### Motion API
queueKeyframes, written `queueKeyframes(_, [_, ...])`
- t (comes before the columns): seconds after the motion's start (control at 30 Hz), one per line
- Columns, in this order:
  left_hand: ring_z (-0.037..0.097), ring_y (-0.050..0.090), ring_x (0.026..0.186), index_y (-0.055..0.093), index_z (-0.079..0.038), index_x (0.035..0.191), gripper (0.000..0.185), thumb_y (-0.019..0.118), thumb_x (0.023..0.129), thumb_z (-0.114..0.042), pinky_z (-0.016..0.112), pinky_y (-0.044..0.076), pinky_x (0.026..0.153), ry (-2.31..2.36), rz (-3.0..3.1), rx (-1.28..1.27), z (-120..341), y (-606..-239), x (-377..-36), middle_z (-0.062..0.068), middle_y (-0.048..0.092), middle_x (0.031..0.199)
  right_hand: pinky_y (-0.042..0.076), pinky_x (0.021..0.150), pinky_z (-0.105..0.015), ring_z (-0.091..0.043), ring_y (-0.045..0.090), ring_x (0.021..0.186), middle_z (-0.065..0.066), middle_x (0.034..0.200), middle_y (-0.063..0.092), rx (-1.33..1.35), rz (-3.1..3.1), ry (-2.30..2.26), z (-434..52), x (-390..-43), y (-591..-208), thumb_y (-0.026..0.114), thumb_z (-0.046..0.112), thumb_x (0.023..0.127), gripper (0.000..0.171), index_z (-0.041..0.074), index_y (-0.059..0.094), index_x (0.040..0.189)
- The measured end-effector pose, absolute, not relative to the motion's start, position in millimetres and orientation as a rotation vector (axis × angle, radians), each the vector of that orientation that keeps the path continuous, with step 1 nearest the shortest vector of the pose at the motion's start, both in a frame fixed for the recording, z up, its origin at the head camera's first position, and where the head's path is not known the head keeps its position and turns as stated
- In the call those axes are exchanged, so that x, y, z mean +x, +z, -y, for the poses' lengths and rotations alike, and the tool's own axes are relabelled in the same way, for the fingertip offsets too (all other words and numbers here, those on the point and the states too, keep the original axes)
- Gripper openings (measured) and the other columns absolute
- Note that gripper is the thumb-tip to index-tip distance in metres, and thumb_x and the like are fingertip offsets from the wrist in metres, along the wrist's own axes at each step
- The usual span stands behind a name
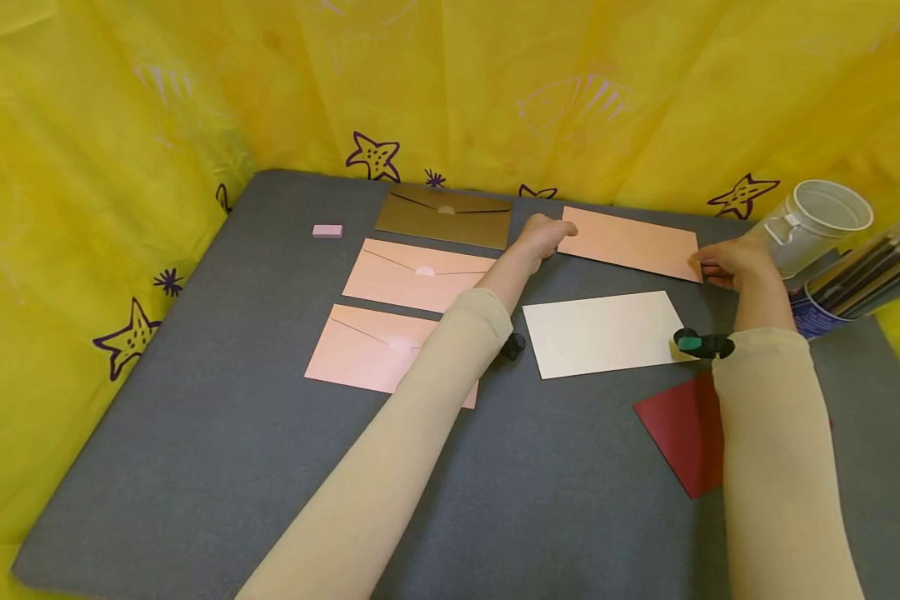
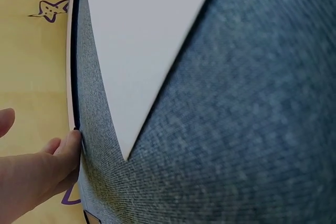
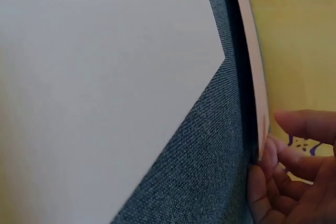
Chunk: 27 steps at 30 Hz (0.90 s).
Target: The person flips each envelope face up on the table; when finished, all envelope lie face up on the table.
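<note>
A plain peach envelope (image 1: 630,243) lies lengthwise near the back edge of the table, between both hands. At its left end, the fingertips of my left hand (image 1: 543,236) touch the edge, while the thumb stands apart in the left wrist view. My right hand (image 1: 738,257) has its fingers curled around the right end; in the right wrist view the thumb is close over the envelope (image 3: 252,51). A dark band shows under the envelope's near edge. Nearer lies a white envelope (image 1: 603,335), its corner overlapped by the right wrist camera.
On the left are a gold envelope (image 1: 442,218) and two pink envelopes (image 1: 412,271), flaps up. A pink eraser (image 1: 327,231) sits beyond them. A red envelope (image 1: 682,433) is partly under the right sleeve. A white metal pot (image 1: 806,229) and a pencil holder (image 1: 817,317) stand at right.
</note>
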State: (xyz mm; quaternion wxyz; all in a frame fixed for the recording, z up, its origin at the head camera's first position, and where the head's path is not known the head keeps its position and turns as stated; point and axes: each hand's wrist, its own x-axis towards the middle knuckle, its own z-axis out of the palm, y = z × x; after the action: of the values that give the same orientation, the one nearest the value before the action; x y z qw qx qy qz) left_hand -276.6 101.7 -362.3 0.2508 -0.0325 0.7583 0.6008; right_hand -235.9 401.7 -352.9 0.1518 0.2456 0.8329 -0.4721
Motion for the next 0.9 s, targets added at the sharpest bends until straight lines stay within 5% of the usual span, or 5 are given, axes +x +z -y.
queueKeyframes(0.17, [0.018,0.051,0.12,0.05,0.002,0.135,0.045,0.06,0.095,-0.016,0.03,0.046,0.11,1.731,-2.003,-0.111,-98.3,-361.9,-276.4,0.008,0.05,0.137,0.055,0.067,-0.011,0.008,0.059,0.063,0.022,0.065,0.056,0.653,-2.367,-1.382,-402.3,-235.8,-353.3,0.061,0.017,0.096,0.041,0.003,0.051,0.134])
queueKeyframes(0.33, [0.017,0.057,0.093,0.057,0.007,0.118,0.026,0.058,0.094,-0.002,0.033,0.052,0.104,1.931,-1.886,-0.184,-90.0,-362.4,-277.9,0.008,0.058,0.106,0.055,0.07,-0.009,0.01,0.06,0.067,0.025,0.068,0.056,0.6,-2.28,-1.463,-403.5,-237.4,-350.2,0.059,0.018,0.097,0.069,0.006,0.024,0.156])
queueKeyframes(0.5, [0.013,0.051,0.068,0.058,0.006,0.096,0.006,0.057,0.09,0.007,0.03,0.058,0.086,2.047,-1.79,-0.213,-79.7,-361.5,-282.6,0.002,0.05,0.076,0.055,0.07,-0.011,0.006,0.063,0.07,0.022,0.071,0.064,0.584,-2.194,-1.563,-402.1,-236.8,-343.6,0.063,0.02,0.096,0.014,0.025,0.055,0.107])
queueKeyframes(0.7, [0.01,0.052,0.069,0.059,0.004,0.132,0.038,0.059,0.094,0.001,0.018,0.049,0.067,1.985,-1.769,-0.174,-63.5,-357.8,-286.6,0.0,0.054,0.082,0.057,0.069,-0.014,0.0,0.064,0.071,0.017,0.075,0.068,0.57,-2.107,-1.68,-391.3,-235.8,-333.1,0.07,0.022,0.091,0.01,0.028,0.063,0.089])
queueKeyframes(0.9, [0.01,0.055,0.068,0.061,0.002,0.13,0.036,0.061,0.094,-0.002,0.017,0.051,0.065,1.924,-1.796,-0.139,-50.2,-352.1,-289.3,0.0,0.058,0.08,0.058,0.065,-0.019,-0.006,0.064,0.068,0.01,0.075,0.068,0.606,-1.988,-1.836,-383.5,-234.7,-327.7,0.073,0.018,0.088,0.011,0.025,0.07,0.081])
